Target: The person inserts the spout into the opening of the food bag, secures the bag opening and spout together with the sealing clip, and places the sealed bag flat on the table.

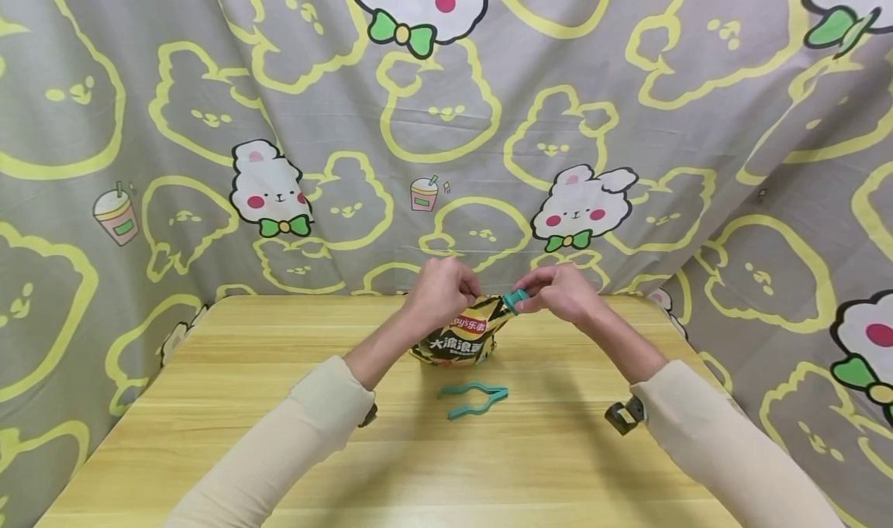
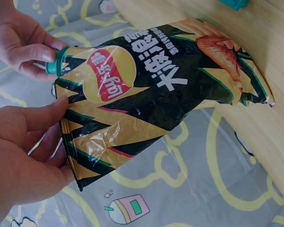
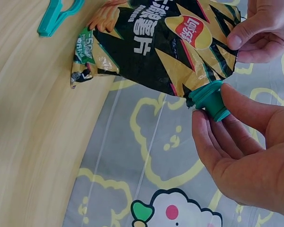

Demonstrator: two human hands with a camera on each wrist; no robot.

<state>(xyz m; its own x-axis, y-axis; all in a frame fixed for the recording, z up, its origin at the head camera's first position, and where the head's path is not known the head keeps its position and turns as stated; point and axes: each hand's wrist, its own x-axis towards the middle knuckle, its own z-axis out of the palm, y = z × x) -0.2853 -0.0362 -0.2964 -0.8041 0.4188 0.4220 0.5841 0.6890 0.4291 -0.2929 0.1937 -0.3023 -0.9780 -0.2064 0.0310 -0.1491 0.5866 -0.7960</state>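
Head view: a black-and-gold Lay's crisp bag (image 1: 456,348) sits just below and right of the centre of the frame, its lower end down at the wood-grain table (image 1: 279,365). At the bag's top edge the left hand (image 1: 443,291) pinches the foil; in the left wrist view the thumb lies on the printed front, the fingers behind, nearly closed with only the thin edge between them. To its right, the right hand (image 1: 565,294) grips a teal spout piece (image 1: 516,301) between thumb and curled fingers, holding it against the bag's upper corner. How far the corner goes into the piece cannot be told.

Nearer the lower middle of the frame, a forked teal clip (image 1: 498,394) lies on the table with its arms spread, pointing left. Pale sleeves (image 1: 279,443) come in from both lower corners, and a grey curtain (image 1: 335,109) printed with yellow outlines and white rabbits fills the upper half.
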